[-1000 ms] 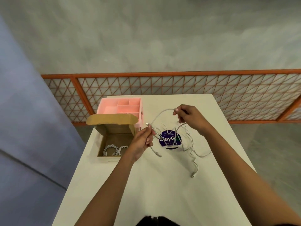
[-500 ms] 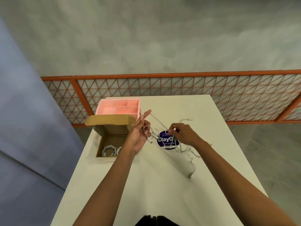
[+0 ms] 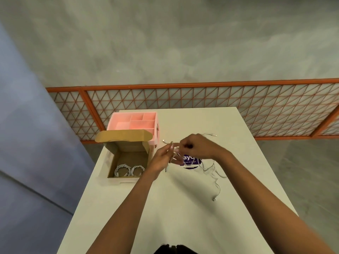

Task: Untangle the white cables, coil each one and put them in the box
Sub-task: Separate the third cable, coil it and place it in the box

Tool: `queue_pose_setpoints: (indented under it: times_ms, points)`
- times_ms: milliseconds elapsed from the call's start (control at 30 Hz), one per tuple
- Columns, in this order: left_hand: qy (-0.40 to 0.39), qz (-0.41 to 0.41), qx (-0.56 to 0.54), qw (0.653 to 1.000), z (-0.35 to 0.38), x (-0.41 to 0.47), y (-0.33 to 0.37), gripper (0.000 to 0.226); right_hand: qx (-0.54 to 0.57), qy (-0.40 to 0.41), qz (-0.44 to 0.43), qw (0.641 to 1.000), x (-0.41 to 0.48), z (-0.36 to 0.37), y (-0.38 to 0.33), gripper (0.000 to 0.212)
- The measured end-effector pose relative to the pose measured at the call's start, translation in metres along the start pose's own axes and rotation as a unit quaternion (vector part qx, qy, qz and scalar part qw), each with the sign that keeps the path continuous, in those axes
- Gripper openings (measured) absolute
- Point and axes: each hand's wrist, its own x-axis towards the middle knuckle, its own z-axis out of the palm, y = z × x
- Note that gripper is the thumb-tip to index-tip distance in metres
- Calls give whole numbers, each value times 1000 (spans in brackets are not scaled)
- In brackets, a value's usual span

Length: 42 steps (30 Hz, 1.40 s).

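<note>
My left hand point(image 3: 162, 158) holds loops of a white cable point(image 3: 172, 154) around its fingers, just right of the open cardboard box point(image 3: 111, 162). My right hand point(image 3: 197, 146) pinches the same cable right beside the left fingers. The remaining tangle of white cables point(image 3: 212, 167) lies on the table under and to the right of my right wrist, one plug end point(image 3: 214, 199) trailing toward me. Two coiled white cables point(image 3: 129, 170) lie inside the box.
A pink compartment organiser point(image 3: 134, 121) stands behind the box at the table's far left. A round purple sticker point(image 3: 190, 161) lies under the hands. The white table point(image 3: 183, 217) ends at an orange lattice railing point(image 3: 201, 99) beyond.
My right hand moved up and left to meet the left hand, bringing cable with it. The left hand dropped slightly and now carries loops on its fingers. The tangle shifted slightly.
</note>
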Motion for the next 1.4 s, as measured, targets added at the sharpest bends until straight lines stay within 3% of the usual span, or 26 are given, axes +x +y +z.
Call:
queue_pose_setpoints:
  times_ms: [133, 267, 367, 467, 833, 1200, 1400]
  points:
    - [-57, -54, -6, 997, 1, 2, 3, 35, 32, 46, -6, 998, 3, -17, -2, 26]
    - [-174, -67, -168, 968, -5, -4, 19, 35, 123, 98, 2, 988, 5, -25, 5, 16]
    - [-208, -70, -276, 936, -10, -7, 20, 36, 174, 121, 18, 977, 5, -25, 13, 16]
    - [-209, -78, -337, 915, -9, -9, 22, 38, 171, 120, 25, 978, 3, -14, 22, 25]
    - [-232, -63, -351, 905, -9, -6, 21, 36, 166, 17, 41, 985, 2, -12, 19, 42]
    - [-264, -59, -389, 881, -7, -2, 17, 30, 161, 164, 21, 973, 5, -11, 18, 34]
    - [-227, -34, -418, 879, -7, -1, 25, 37, 193, 143, 8, 971, 4, -9, 24, 31]
